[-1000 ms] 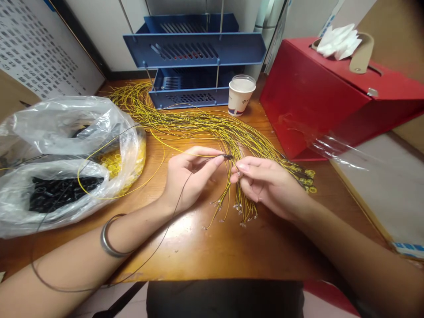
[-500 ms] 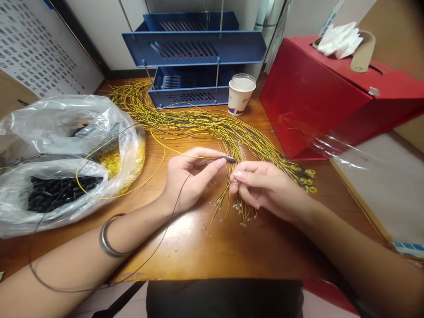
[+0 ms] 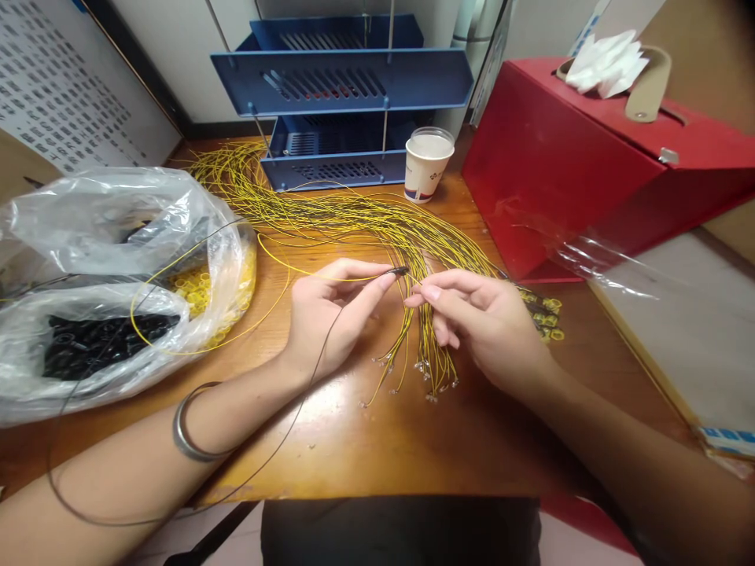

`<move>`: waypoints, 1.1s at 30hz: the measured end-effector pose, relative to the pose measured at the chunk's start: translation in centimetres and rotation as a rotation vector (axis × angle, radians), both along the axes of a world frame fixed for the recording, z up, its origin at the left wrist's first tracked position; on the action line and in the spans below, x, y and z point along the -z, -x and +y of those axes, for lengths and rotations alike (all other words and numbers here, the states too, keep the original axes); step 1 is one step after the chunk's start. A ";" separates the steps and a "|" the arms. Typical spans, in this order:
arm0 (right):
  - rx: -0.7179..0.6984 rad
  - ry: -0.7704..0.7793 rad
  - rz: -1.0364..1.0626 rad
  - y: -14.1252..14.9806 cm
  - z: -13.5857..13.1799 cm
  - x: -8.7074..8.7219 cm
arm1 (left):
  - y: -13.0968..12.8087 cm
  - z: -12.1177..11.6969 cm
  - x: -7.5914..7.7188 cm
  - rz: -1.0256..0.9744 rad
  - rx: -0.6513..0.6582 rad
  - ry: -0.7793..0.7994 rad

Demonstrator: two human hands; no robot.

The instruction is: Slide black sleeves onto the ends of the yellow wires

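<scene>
Yellow wire [image 3: 330,274] between left fingertips [image 3: 386,280]

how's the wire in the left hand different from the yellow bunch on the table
The single yellow wire is pinched in the left hand and swings out in one wide loop toward the plastic bag; the yellow wire bundle lies flat on the wooden table, many strands together. The single wire's tip carries a small dark piece at the fingertips; the bundle's near ends lie loose, fanned out by the right hand. Both look like the same thin yellow wire.
</scene>
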State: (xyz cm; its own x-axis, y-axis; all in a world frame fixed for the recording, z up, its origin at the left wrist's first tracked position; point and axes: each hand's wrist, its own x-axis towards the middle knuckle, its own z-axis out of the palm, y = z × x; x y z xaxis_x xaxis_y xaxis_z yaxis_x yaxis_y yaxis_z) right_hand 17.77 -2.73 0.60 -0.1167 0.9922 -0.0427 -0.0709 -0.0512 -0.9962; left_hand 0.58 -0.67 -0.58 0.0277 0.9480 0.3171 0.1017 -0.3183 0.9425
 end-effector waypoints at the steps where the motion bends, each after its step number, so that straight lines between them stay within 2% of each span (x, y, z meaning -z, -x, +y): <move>1: 0.013 -0.011 -0.007 0.0 0.0 0.0 | 0.0 -0.1 0.1 0.018 -0.003 -0.015; 8: 0.067 -0.009 -0.033 0.1 0.0 0.0 | 0.2 -0.3 0.2 0.063 0.002 -0.088; 13: 0.079 0.003 -0.059 0.1 0.1 -0.1 | 0.2 -0.3 0.2 0.100 -0.043 -0.127; 33: 0.070 0.012 -0.100 0.2 -0.3 -0.5 | 0.2 -0.2 0.4 0.077 -0.027 -0.122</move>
